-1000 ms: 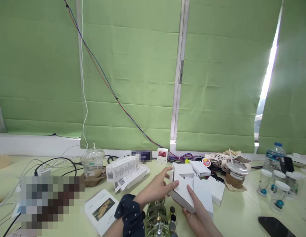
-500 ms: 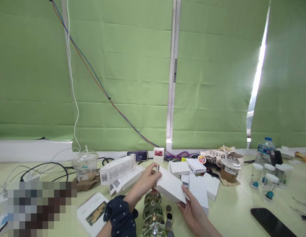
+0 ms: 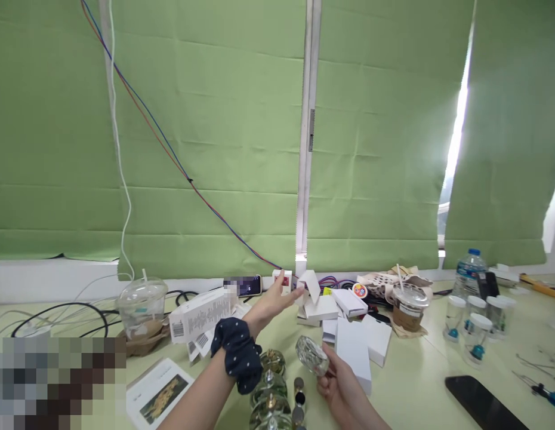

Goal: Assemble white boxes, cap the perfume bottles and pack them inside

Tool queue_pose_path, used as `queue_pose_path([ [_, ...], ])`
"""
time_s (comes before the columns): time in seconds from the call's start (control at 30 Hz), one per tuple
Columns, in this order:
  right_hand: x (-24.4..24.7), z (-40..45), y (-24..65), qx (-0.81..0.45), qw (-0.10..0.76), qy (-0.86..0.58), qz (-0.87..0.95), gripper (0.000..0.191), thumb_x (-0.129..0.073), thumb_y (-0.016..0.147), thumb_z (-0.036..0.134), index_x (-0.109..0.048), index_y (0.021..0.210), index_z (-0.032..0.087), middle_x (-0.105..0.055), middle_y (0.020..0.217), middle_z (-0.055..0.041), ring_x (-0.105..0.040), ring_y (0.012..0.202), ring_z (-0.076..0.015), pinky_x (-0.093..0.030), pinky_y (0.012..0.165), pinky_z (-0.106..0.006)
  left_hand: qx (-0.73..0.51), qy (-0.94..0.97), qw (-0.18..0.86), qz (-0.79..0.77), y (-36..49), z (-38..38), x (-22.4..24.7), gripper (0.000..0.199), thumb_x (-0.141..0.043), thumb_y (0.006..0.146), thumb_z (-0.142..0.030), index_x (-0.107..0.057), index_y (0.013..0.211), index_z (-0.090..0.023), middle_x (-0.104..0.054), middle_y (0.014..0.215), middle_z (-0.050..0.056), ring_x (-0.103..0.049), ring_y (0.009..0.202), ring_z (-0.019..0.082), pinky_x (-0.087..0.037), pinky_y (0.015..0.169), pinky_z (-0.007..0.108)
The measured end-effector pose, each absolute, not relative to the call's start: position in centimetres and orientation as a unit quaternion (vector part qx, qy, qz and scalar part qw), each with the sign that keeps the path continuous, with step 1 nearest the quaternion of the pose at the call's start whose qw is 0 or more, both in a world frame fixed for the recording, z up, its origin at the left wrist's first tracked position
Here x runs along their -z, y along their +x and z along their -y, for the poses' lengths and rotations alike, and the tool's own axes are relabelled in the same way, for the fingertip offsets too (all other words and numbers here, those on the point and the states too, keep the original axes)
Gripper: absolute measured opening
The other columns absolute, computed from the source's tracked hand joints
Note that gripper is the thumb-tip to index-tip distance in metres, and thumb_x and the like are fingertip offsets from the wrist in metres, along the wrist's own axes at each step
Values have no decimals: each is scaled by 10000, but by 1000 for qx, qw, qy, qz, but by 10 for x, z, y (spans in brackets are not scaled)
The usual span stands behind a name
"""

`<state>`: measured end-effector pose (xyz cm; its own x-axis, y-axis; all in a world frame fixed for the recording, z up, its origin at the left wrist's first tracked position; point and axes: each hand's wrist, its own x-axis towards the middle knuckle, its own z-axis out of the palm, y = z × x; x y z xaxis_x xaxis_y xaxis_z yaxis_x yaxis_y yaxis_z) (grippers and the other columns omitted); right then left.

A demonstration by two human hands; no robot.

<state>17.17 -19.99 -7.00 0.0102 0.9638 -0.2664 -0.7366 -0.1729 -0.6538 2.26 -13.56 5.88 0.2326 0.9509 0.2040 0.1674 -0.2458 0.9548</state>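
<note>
Change: since the earlier frame the left hand (image 3: 274, 298) had carried the white box (image 3: 311, 284) away from the right hand, out toward the window sill.
Left hand: extended, fingers pinched on the box's edge.
Right hand (image 3: 339, 382): low near the counter (image 3: 416, 388), fingers clamped on a round glass bottle (image 3: 312, 355).
Nearby: white boxes (image 3: 353, 352) just right; glass bottles (image 3: 271, 388) below.

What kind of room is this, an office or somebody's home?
Probably an office or workroom desk by a window: green blinds hang behind it, and the table carries cables, white boxes, takeaway cups and small jars.
</note>
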Motion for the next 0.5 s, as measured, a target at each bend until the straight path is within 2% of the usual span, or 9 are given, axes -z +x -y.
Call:
queue_pose_path([
  [0.07, 69, 198, 173, -688, 622, -338, 163, 607, -888, 312, 517, -503, 640, 180, -517, 411, 101, -329, 280, -5, -190, 311, -131, -383, 692, 459, -404, 25, 138, -57, 919, -796, 627, -501, -402, 1411, -227, -494, 1421, 153, -584, 1173, 294, -465, 964, 391],
  [0.13, 68, 196, 174, -692, 620, -333, 160, 598, -879, 332, 528, -458, 584, 187, -442, 369, 125, -239, 267, 15, -129, 313, -135, -320, 730, 467, -383, 21, 145, -55, 860, -862, 527, -452, -549, 1306, -264, -499, 1429, 111, -515, 1243, 341, -392, 1033, 449],
  [0.2, 69, 195, 173, -698, 615, -330, 159, 582, -871, 376, 526, -431, 555, 190, -386, 343, 136, -186, 269, 23, -99, 322, -140, -246, 784, 447, -354, 16, 154, -53, 794, -893, 474, -394, -627, 1217, -308, -549, 1388, 65, -467, 1279, 346, -357, 1052, 460],
  [0.27, 68, 196, 171, -701, 614, -321, 167, 544, -863, 432, 514, -452, 568, 186, -362, 335, 140, -174, 277, 23, -95, 332, -142, -197, 836, 402, -316, 14, 164, -49, 745, -883, 492, -393, -638, 1193, -334, -600, 1323, 36, -502, 1235, 315, -377, 1027, 421],
  [0.37, 64, 199, 168, -710, 604, -310, 187, 514, -850, 474, 524, -487, 602, 182, -352, 332, 138, -175, 291, 17, -93, 344, -142, -205, 876, 335, -279, 19, 174, -43, 542, -834, 570, -455, -703, 1069, -289, -695, 1092, 24, -601, 1051, 262, -430, 930, 340],
  [0.43, 61, 201, 168, -712, 597, -310, 201, 531, -844, 467, 552, -485, 604, 186, -356, 337, 134, -177, 301, 11, -98, 346, -145, -232, 876, 299, -300, 22, 176, -39, 441, -819, 589, -475, -736, 960, -251, -688, 966, 26, -610, 967, 246, -438, 876, 309],
  [0.5, 57, 203, 169, -703, 603, -307, 219, 546, -846, 460, 568, -494, 626, 185, -386, 361, 126, -204, 319, 4, -119, 354, -145, -257, 864, 266, -342, 23, 174, -35, 415, -818, 596, -472, -742, 925, -231, -649, 949, 35, -596, 939, 237, -436, 837, 287],
])
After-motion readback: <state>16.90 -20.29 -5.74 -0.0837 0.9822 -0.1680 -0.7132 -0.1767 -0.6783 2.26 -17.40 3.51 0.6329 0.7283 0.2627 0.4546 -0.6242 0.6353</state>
